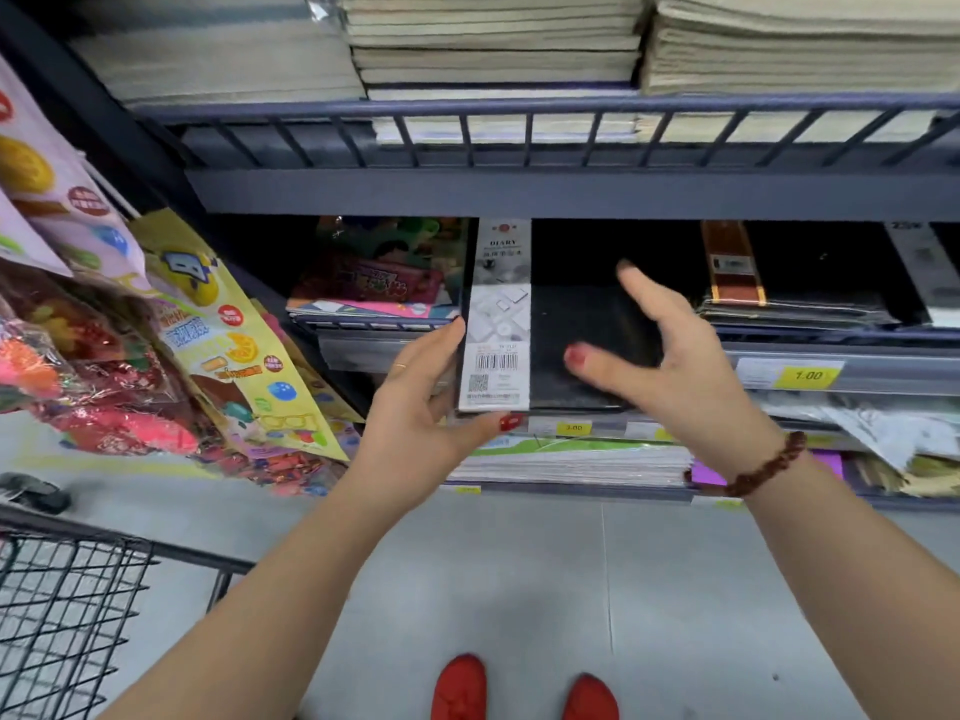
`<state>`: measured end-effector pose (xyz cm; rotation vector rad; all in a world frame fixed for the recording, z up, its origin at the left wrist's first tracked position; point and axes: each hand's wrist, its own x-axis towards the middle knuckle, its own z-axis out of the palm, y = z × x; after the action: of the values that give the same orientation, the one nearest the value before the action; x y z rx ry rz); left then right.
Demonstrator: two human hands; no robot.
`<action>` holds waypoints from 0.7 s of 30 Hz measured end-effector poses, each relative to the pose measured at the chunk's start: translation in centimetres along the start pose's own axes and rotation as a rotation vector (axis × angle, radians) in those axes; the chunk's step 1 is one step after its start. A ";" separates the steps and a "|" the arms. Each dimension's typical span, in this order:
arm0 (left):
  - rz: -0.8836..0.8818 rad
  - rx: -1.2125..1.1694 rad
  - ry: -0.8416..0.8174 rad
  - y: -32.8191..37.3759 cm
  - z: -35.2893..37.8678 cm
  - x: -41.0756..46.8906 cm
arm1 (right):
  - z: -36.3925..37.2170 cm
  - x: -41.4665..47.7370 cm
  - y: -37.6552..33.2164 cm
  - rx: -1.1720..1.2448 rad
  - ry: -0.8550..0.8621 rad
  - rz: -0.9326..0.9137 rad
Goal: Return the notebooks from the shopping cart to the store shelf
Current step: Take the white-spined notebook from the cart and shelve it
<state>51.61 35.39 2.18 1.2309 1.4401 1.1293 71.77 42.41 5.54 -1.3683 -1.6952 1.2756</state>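
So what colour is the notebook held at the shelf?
Black notebook, with a white band; head view.

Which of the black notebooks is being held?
The white-banded diary, held by the left grip at its left edge; the brown-banded notebook lies untouched farther right.

The notebook [582,350] has a black, matt, finely grained cover, wrapped on its left in a smooth white paper band [497,314]. The shelf [571,192] at 12 o'clock is dark painted metal with a dull sheen. At 9 o'clock hang glossy, crinkled plastic packets [223,324], and at 7 o'clock the shopping cart [62,605] is black-coated wire mesh. The floor [519,589] at 6 o'clock is smooth, matt grey, the shoes [460,688] on it look like red cloth, and the bracelet [766,465] at 4 o'clock is of polished reddish-brown beads.
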 end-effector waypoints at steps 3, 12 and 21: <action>0.082 0.120 0.077 0.2 -0.1 1.2 | -1.1 0.1 -0.6 -0.275 -0.208 0.012; 0.133 0.487 0.217 2.5 0.0 6.9 | -1.8 4.7 -0.2 -0.411 0.063 -0.150; 0.050 0.572 0.101 1.8 -1.1 10.3 | -0.3 5.7 1.0 -0.556 0.177 -0.139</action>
<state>49.86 45.65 3.38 1.6215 1.8965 0.8412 70.79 47.92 4.12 -1.5753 -2.0611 0.6001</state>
